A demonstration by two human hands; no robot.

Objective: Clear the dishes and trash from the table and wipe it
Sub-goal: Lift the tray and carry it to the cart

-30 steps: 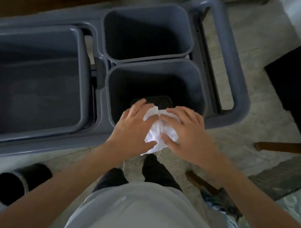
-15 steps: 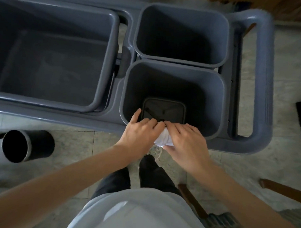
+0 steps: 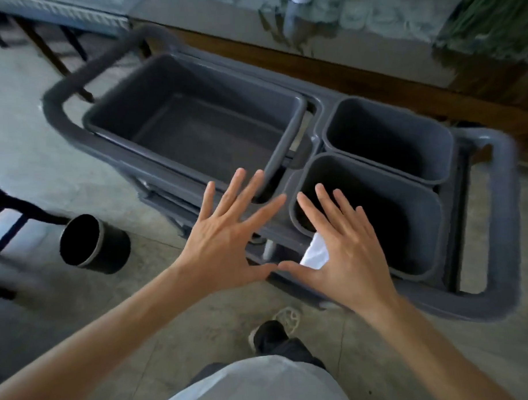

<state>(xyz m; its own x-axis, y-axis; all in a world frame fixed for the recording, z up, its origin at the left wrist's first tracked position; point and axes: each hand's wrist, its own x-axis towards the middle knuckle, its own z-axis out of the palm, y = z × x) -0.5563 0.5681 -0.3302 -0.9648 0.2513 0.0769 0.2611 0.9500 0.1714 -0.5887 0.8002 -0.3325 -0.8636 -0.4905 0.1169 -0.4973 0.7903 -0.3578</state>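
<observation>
- Both hands are spread flat, palms down, over the near edge of a grey plastic cart (image 3: 500, 305) with bins in it.
- The left hand (image 3: 219, 249) has its fingers (image 3: 231, 190) fanned straight out, released and holding nothing. It hovers over the gap between the big tub and the near small bin.
- The right hand (image 3: 345, 256) is the same deal: fingers straight and splayed, nothing pinched. The two thumbs nearly meet at the tips, hard to say if they actually touch.
- A white crumpled napkin (image 3: 315, 253) peeks out from under the right hand, right at the near-left rim of the near small bin (image 3: 419, 233). Can't tell if it's resting on the rim or in mid-air, since the hand hides most of it.
- The far small bin (image 3: 389, 141) sits just behind that one, touching or almost touching it.
- The large tub (image 3: 194, 127) takes up the left part of the cart and looks tilted a bit in its slot.
- On the floor to the left, well apart from the cart, stands a black round bin (image 3: 93, 244).
- Further back there's a counter (image 3: 356, 44) with a shiny reflective top; everything on it is too blurred to make out.
- The person's shoe (image 3: 273, 334) and pale shirt show at the bottom.
</observation>
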